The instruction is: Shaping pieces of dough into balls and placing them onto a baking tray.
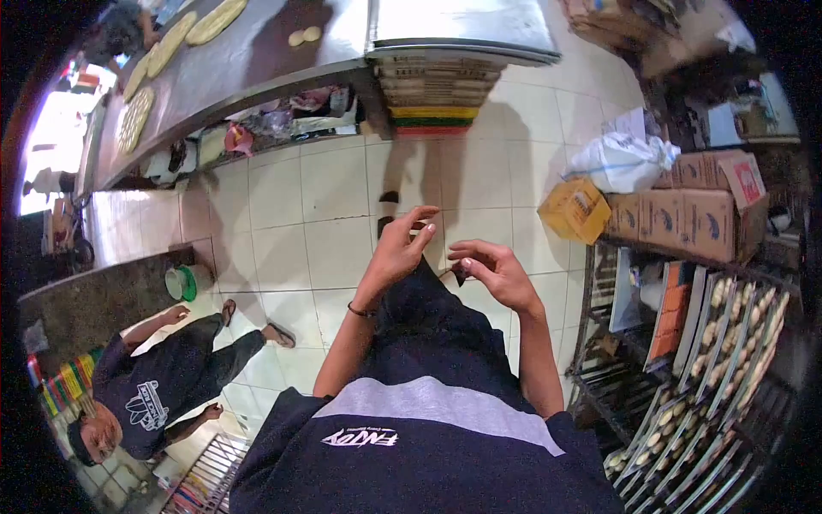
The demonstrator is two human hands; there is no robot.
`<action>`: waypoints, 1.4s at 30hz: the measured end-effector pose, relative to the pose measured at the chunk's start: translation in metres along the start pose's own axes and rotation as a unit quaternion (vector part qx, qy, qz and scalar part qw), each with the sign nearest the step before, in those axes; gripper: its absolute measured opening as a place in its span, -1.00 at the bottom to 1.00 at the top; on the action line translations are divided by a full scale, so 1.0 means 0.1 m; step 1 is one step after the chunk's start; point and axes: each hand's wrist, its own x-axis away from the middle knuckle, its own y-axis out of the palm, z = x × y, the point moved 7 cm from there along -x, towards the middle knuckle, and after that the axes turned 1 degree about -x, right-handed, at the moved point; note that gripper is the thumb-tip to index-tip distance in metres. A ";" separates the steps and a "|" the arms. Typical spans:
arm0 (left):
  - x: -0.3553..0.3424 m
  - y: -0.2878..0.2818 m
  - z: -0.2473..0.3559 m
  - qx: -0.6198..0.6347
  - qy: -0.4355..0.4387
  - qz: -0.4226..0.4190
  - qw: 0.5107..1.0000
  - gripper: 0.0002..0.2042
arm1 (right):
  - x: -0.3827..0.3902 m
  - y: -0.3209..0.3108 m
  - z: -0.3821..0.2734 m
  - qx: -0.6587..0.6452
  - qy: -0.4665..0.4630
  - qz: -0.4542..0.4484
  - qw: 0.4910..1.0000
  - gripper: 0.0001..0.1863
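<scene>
Both of my hands are raised in front of my body above the tiled floor (342,184), a short gap between them. My left hand (401,243) has loosely bent fingers, thumb apart from them, and nothing shows in it. Opposite it, my right hand (499,271) has curled fingers with the thumb held away, also with nothing seen in its grasp. A small dark shape (461,273) shows just below the right fingertips; I cannot make out what it is. Neither hand touches the table or the racks.
Ahead stands a metal table (342,43) with flattened dough pieces (171,43) and two small dough balls (305,36). Stacked trays (437,94) stand beside it. At right are cardboard boxes (672,218), a yellow box (575,211) and a tray rack (728,343). A person (163,377) is at left.
</scene>
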 end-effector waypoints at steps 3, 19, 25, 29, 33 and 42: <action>-0.02 -0.63 -0.22 -0.034 -0.064 0.017 0.997 -0.63 | -0.42 0.16 0.09 0.059 0.062 0.068 0.994 -0.66; -0.21 -4.83 -0.85 -0.174 -0.061 0.087 0.979 -0.60 | -4.51 1.87 -1.59 0.367 -0.229 0.045 0.900 -0.76; -0.85 -5.57 -1.11 -0.119 -0.122 0.129 0.977 -0.59 | -6.12 1.43 -2.06 0.605 -0.232 0.081 0.757 -0.50; -1.37 -5.75 -0.90 -0.111 -0.118 0.148 0.976 -0.59 | -7.04 1.31 -1.91 0.711 -0.190 0.046 0.676 -0.35; -1.83 -6.11 -0.56 -0.177 -0.090 0.171 0.965 -0.57 | -7.41 1.27 -1.67 0.713 -0.176 -0.016 0.679 -0.35; -2.90 -6.68 -1.88 -0.272 -0.279 0.101 0.916 -0.10 | -6.90 0.50 -1.65 0.063 -0.089 0.258 0.960 -0.65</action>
